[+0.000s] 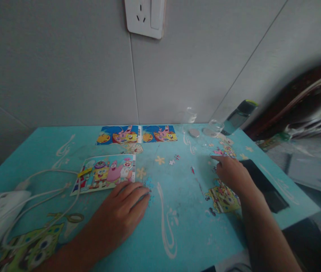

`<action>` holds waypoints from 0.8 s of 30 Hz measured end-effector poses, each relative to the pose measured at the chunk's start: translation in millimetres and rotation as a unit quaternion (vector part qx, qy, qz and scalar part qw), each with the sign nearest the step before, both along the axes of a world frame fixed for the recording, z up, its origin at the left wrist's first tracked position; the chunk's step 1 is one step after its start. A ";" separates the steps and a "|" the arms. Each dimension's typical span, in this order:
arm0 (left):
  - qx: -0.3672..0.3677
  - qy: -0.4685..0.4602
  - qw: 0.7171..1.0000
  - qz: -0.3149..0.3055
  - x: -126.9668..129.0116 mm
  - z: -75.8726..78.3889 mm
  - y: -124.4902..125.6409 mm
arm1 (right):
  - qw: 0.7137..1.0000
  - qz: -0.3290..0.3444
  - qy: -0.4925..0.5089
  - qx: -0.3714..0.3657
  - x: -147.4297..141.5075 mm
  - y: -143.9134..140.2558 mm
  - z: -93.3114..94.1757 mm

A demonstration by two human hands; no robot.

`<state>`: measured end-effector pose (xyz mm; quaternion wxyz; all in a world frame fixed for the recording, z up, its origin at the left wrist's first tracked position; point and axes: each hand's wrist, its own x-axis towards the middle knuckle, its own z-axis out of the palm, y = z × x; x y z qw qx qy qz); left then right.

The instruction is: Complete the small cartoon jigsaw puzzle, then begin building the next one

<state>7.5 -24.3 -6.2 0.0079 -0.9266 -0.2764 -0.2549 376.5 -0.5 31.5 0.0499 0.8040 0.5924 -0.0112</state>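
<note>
In the head view, a table (183,230) with a smooth blue-green top is being shown, and white swirls, small flowers and square yellow cartoon shapes are being shown on it in print. The middle of the table is being taken as the middle of a clock.

At eight o'clock, the left hand (128,207) is being held low, with its fingers bent and close together. Little light blue pieces (149,185) with bumpy edges are being seen by its fingertips; whether one is being held under them cannot be told.

At three o'clock, the right hand (231,172) is being held out with one finger straight and the rest curled in; whether anything is being touched by the tip cannot be told. Just past it, at two o'clock, a bright heap of flat bits (226,150) is being seen. Two loose knobby pieces (172,162) are being seen at one o'clock.

At ten o'clock, a flat picture card (115,173) is being crossed by a thin, bendy white cord (61,170). Two more cards, (117,136) (160,134) blue and oblong, are being seen near twelve o'clock, by the hard gray wall (78,75). Clear round cups (191,115) are being seen at one o'clock.
</note>
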 end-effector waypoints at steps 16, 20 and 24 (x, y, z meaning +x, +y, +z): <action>0.017 -0.012 0.999 0.024 2.3 -7.7 4.8 | 1.000 -0.002 0.011 0.019 0.4 0.5 -2.8; 0.019 -0.001 0.999 0.026 2.0 -8.7 4.6 | 0.999 0.045 0.010 0.015 -8.4 0.7 -2.5; 0.019 0.005 1.000 0.021 1.8 -7.8 4.7 | 0.988 0.149 0.024 0.016 -28.6 -4.6 1.9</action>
